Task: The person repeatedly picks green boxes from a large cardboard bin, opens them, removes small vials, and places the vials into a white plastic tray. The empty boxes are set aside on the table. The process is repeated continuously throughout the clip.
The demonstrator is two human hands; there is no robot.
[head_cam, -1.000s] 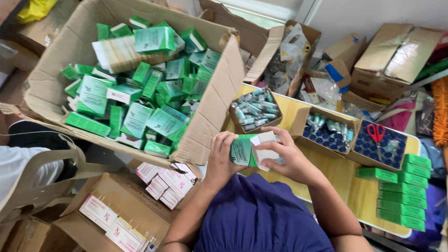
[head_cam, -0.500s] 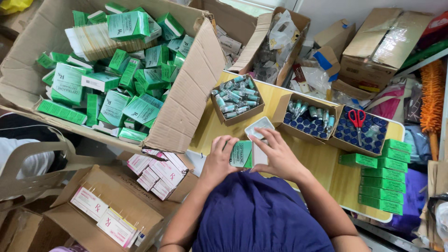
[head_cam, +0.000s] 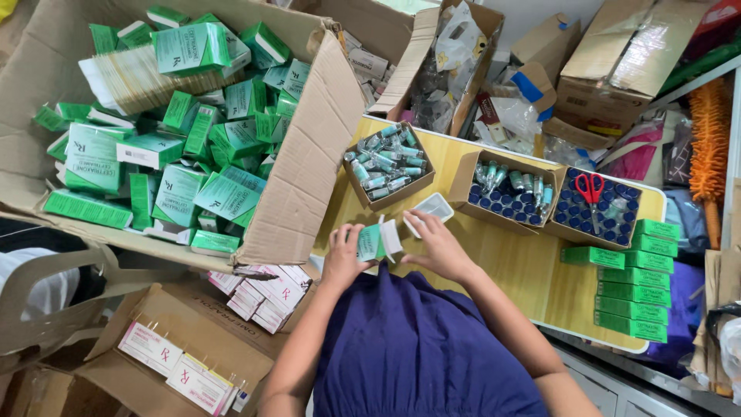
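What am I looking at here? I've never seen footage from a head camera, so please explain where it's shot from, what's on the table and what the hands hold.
The camera sits on a person's head and looks straight down, so you see their blue-clad body and two bare hands. The left hand grips a small green-and-white carton with its flap open; the right hand touches that flap. On the yellow wooden table stand a small cardboard tray of loose glass vials, two trays of blue-capped vials, one carrying red-handled scissors, and a stack of flat green cartons. A large cardboard box of green cartons sits at the left.
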